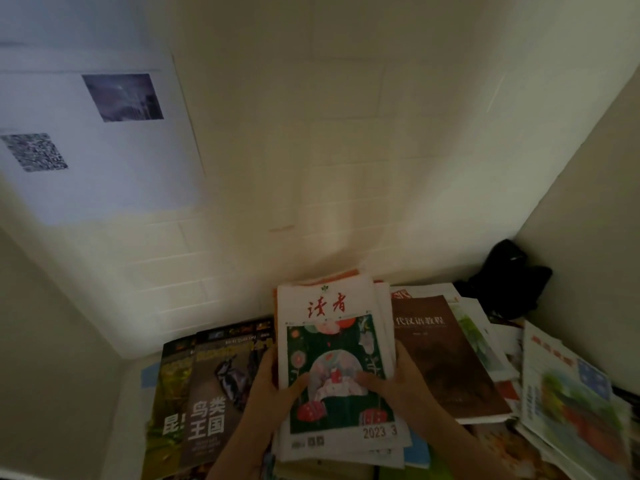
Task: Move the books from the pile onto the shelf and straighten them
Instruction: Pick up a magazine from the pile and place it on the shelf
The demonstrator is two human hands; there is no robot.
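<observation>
A stack of thin magazines [332,344] lies in the middle of the pile, topped by a white cover with red characters and a green picture. My left hand [273,386] grips its left edge with the thumb on the cover. My right hand [398,379] grips its right edge, thumb also on the cover. Left of the stack lies a dark bird book [221,393] over a green one [169,386]. To the right lies a brown textbook [446,355]. Further right are more loose magazines [571,400]. No shelf is recognisable in view.
A white brick wall [346,168] stands close behind the pile, with a white poster [104,140] on its left part. Side walls close in at both left and right. A black bag-like object [509,275] sits in the back right corner.
</observation>
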